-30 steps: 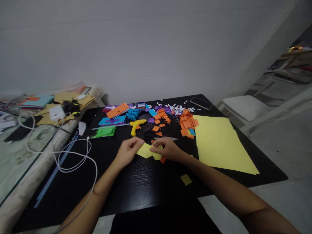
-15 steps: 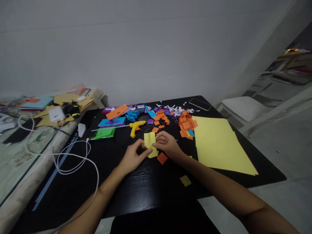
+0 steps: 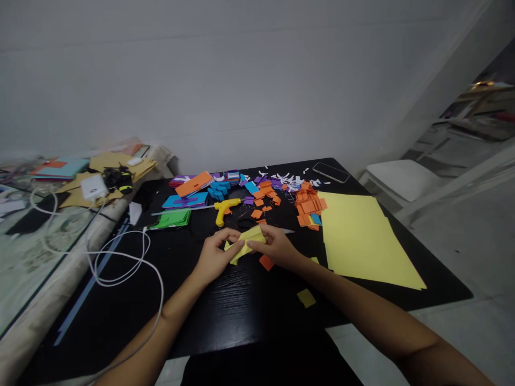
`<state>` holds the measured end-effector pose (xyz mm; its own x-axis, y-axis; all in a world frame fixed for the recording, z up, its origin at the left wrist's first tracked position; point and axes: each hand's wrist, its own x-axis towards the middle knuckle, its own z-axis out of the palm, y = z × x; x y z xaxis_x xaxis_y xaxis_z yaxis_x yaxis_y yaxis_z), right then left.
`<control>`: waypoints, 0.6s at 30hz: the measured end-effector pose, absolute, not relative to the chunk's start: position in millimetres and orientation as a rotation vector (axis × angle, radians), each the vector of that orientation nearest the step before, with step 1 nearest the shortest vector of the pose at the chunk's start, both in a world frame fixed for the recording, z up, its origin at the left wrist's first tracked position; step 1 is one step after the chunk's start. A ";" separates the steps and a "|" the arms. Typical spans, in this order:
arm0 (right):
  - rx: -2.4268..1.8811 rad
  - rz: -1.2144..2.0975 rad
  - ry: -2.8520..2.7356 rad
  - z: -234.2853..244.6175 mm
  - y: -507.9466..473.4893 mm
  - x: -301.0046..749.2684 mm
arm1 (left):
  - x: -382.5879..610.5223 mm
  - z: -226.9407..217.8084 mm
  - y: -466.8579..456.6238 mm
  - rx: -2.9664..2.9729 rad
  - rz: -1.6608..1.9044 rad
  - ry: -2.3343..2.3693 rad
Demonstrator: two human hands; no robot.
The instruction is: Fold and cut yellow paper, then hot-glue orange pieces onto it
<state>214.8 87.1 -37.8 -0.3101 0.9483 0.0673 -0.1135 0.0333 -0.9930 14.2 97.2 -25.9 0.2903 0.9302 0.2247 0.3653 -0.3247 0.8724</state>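
Currently folding or shaping, by the look of it: creased yellow paper [image 3: 252,234] at frame centre, over the black table [image 3: 241,316]. Left hand [image 3: 214,258] pinches its left part, right hand [image 3: 280,248] its right; thumbs on the near face, tips close together. Forearms angle in from lower left and lower right. Next move likely calls for light, even finger pressure along the creases.

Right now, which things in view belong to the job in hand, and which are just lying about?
Belongs, it seems: folded yellow paper, held by the left hand and right hand; probably the matching yellow sheets.
Apparently just lying about: phone, white cable, white device.
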 end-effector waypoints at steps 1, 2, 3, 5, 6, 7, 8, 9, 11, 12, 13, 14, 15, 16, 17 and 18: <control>-0.930 1.435 -1.384 -37.9 87.4 215.2 | 14.1 -25.4 97.4 1.832 0.995 1.157; -0.940 1.415 -1.389 -38.0 87.8 215.5 | 14.3 -24.8 97.4 1.820 0.989 1.145; -0.949 1.398 -1.393 -37.9 88.1 215.8 | 14.7 -24.0 97.3 1.804 0.978 1.130; -0.949 1.380 -1.386 -37.5 88.6 216.3 | 15.7 -22.0 96.7 1.773 0.964 1.100; -0.944 1.376 -1.380 -37.0 88.7 216.6 | 16.2 -21.0 96.4 1.765 0.964 1.087; -0.938 1.369 -1.381 -36.3 88.6 217.0 | 16.5 -20.1 96.1 1.763 0.970 1.077; -0.938 1.357 -1.393 -35.5 88.6 217.4 | 16.6 -19.3 95.9 1.766 0.984 1.069; -0.945 1.340 -1.408 -34.4 88.4 218.0 | 16.4 -18.7 96.0 1.771 0.999 1.061; -0.966 1.309 -1.426 -32.0 87.9 219.3 | 15.4 -18.3 96.6 1.782 1.028 1.046; -0.965 1.325 -1.419 -30.9 87.6 219.9 | 14.7 -18.6 97.2 1.788 1.039 1.040; -0.952 1.368 -1.399 -30.0 87.3 220.4 | 13.9 -19.2 97.9 1.797 1.045 1.039; -0.933 1.431 -1.369 -29.4 87.0 220.8 | 13.2 -20.0 98.6 1.813 1.045 1.040; -0.913 1.500 -1.340 -29.2 86.7 220.9 | 12.7 -21.1 99.4 1.835 1.046 1.043; -0.900 1.560 -1.315 -29.5 86.6 220.8 | 12.3 -22.2 100.0 1.865 1.050 1.043; -0.898 1.601 -1.301 -30.2 86.5 220.5 | 12.0 -23.3 100.5 1.903 1.057 1.038; -0.908 1.617 -1.297 -31.2 86.7 220.0 | 11.8 -24.2 100.9 1.946 1.069 1.025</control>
